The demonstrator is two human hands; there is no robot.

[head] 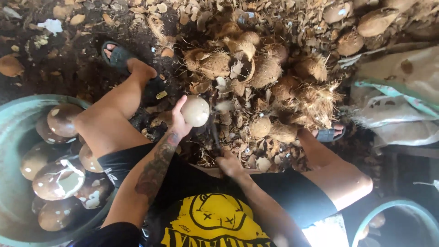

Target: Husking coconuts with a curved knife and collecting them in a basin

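The left hand grips a pale peeled coconut, held above the husk pile. The right hand, fingers closed, holds a blade pointing up just right of the coconut.

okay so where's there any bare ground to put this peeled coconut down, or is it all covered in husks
Bare dark soil lies beyond the left sandal, beside the green tub. Straight ahead is crowded: husked coconuts and shell chips cover the ground between both feet. The tub is filled with peeled coconuts. The left hand holds the pale coconut; the right hand grips a blade.
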